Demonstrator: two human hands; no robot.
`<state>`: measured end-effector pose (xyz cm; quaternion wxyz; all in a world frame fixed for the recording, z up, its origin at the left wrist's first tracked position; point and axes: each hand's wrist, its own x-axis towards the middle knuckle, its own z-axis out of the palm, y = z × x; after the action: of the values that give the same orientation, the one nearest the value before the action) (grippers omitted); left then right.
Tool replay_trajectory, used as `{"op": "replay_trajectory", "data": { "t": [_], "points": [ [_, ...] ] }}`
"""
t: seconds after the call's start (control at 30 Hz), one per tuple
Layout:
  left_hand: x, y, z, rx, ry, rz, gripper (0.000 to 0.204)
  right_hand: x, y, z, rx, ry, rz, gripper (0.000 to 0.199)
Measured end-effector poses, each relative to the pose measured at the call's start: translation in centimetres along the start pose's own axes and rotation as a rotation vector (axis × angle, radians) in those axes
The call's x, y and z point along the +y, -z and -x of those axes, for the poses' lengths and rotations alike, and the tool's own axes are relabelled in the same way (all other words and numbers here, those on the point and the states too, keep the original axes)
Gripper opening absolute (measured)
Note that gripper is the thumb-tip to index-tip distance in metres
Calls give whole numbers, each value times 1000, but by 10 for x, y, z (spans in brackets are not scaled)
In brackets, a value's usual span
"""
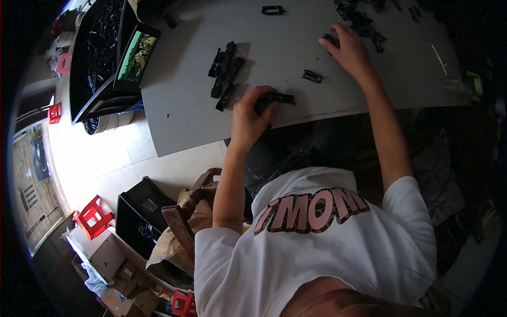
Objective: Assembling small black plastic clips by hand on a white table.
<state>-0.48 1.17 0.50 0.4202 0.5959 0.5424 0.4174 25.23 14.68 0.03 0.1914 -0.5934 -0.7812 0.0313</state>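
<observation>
My left hand (252, 117) is closed around a long black plastic part (285, 99) near the table's front edge. One end of the part sticks out to the right of my fingers. Farther back and to the right, thumb and fingers of my right hand (348, 52) pinch a small black piece (330, 39), mostly covered by them. Between my hands a short black frame-like piece (312, 76) lies on the table. A group of long black parts (226, 74) lies side by side beyond my left hand.
Loose black pieces (360, 22) are heaped on the grey table (185, 113) at the far right. One more black frame piece (273, 10) lies at the back. On the left, a tablet-like screen (136, 59) leans by a black bin (100, 47) of black pieces.
</observation>
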Motion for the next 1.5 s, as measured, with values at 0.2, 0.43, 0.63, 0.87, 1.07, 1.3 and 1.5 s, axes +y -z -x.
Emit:
{"op": "replay_trajectory", "data": {
  "t": [0.2,0.43,0.63,0.87,1.07,1.3,1.5],
  "points": [
    [-1,0,-1,-16,4,-24,30,-10,9,20,11,7,-59,32],
    [-4,-2,-1,11,-32,-36,30,-53,25,61,-140,69,-296,29],
    [2,0,-1,10,-27,-61,30,-62,16,70,-107,123,-164,30],
    [0,-2,0,16,-73,-70,32,-90,26,75,-230,159,-555,28],
    [3,-2,0,33,-53,-58,33,-103,24,78,-214,190,-473,29],
    [7,-6,4,-77,-1,-96,33,-115,24,85,-132,263,-363,33],
    [8,-17,12,-51,-16,-17,31,-110,27,102,-151,188,-538,32]
  ]
}}
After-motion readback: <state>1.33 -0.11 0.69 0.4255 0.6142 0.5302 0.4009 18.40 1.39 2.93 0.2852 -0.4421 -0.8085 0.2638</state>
